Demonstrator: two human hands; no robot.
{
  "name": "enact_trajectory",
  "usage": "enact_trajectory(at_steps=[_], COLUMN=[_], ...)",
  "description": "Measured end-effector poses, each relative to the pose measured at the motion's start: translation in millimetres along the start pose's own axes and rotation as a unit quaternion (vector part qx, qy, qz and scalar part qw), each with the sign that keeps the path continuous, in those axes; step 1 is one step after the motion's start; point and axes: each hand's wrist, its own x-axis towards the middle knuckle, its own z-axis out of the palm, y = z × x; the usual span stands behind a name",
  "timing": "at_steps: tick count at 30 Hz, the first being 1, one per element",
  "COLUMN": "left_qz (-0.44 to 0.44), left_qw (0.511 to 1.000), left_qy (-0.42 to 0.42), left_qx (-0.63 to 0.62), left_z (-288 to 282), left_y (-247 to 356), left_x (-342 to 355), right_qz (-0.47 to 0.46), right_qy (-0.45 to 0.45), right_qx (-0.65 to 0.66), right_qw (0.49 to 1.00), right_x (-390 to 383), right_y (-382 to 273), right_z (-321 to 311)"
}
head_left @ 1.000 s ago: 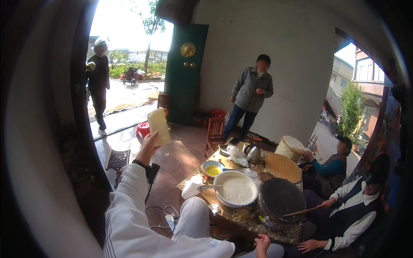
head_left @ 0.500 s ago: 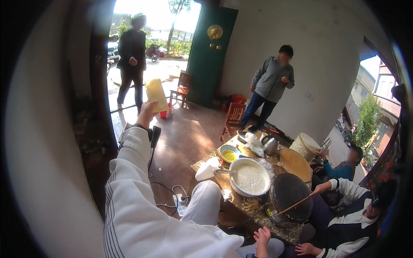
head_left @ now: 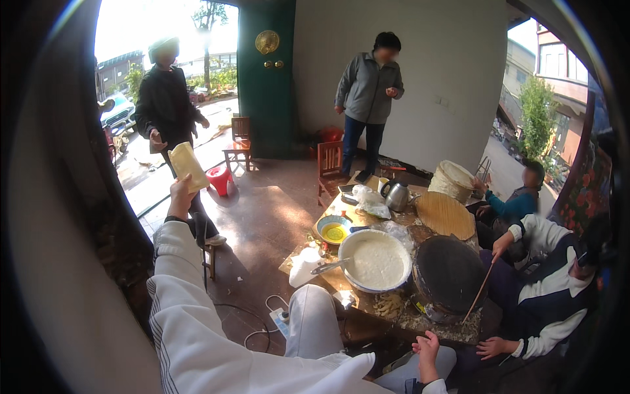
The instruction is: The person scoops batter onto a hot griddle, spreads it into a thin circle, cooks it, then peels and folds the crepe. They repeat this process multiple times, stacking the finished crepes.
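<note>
My left arm, in a white sleeve, is stretched far out toward the doorway. In my left hand [head_left: 186,190] is a pale yellow folded flat sheet [head_left: 188,163], gripped by its lower end; its exact kind is unclear. A person in black [head_left: 163,98] stands just beyond it, one hand near the sheet but apart from it. My right hand [head_left: 426,349] is low, over my lap near the table's front edge, its fingers loosely curled and apart with nothing in them. Nearest to it is a round black griddle [head_left: 449,274], which a co-worker touches near the rim with a thin wooden stick [head_left: 480,289].
On the low table [head_left: 354,303] stand a basin of white batter [head_left: 376,261] with a ladle, a bowl of yellow liquid [head_left: 335,230], a kettle [head_left: 397,196] and a round wooden board [head_left: 445,215]. A power strip [head_left: 281,322] and red stool [head_left: 219,180] are on the floor.
My view has swung right. The person in black has come closer, a hand now reaching near the yellow sheet. The co-worker's stick has moved to the griddle's right side.
</note>
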Motion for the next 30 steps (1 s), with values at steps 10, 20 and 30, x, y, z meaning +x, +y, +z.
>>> enact_trajectory(at_steps=[10,20,30], left_qz=[0.255,0.415,-0.075], left_qw=[0.804,0.587,0.993], left_qy=[-0.202,-0.222,-0.077], left_qx=[0.498,0.659,0.058], left_z=[-37,-49,17], left_y=[-31,-52,-57], left_x=[59,127,124], right_qz=[0.0,-0.004,-0.041], right_qy=[-0.006,0.024,0.041], right_qx=[-0.024,-0.003,-0.058], right_qw=[1.0,1.0,0.997], right_x=[-7,0,-8], right_y=[6,18,3], right_z=[-9,-19,-35])
